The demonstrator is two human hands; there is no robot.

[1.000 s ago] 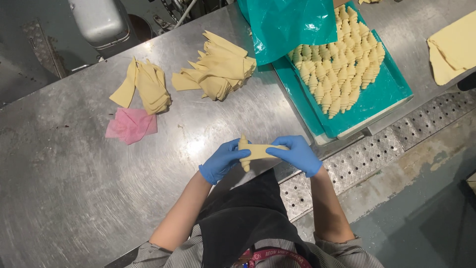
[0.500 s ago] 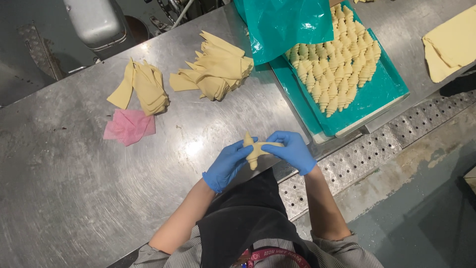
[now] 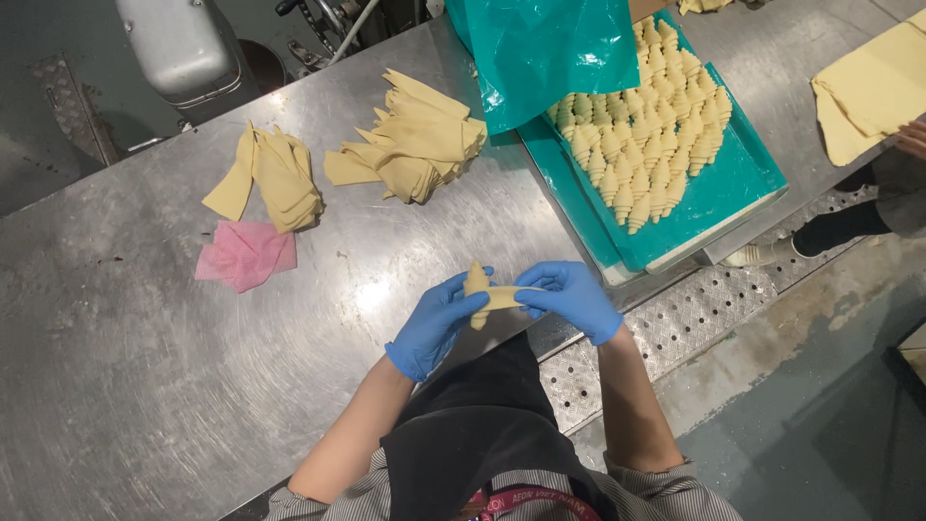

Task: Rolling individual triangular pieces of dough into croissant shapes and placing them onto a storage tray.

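Note:
Both hands wear blue gloves and work one piece of pale dough [image 3: 485, 292] just above the steel table [image 3: 125, 386] near its front edge. My left hand [image 3: 436, 323] curls around the rolled, thick end of the dough. My right hand [image 3: 569, 295] pinches the thin tail end, stretched out to the right. Further back lie a large heap of cut dough triangles [image 3: 413, 145] and a smaller stack of dough pieces [image 3: 270, 174].
A teal tray [image 3: 733, 188] with several rows of rolled croissants [image 3: 641, 145] stands at the right, partly under a teal plastic sheet [image 3: 550, 48]. A pink wrapper [image 3: 243, 256] lies at the left. Another person's hand [image 3: 912, 135] touches a dough sheet [image 3: 873, 87] at far right.
The dough was a flat stretched strip between both hands; now its left end is rolled up thick under my left hand, and the hands sit slightly lower and closer together.

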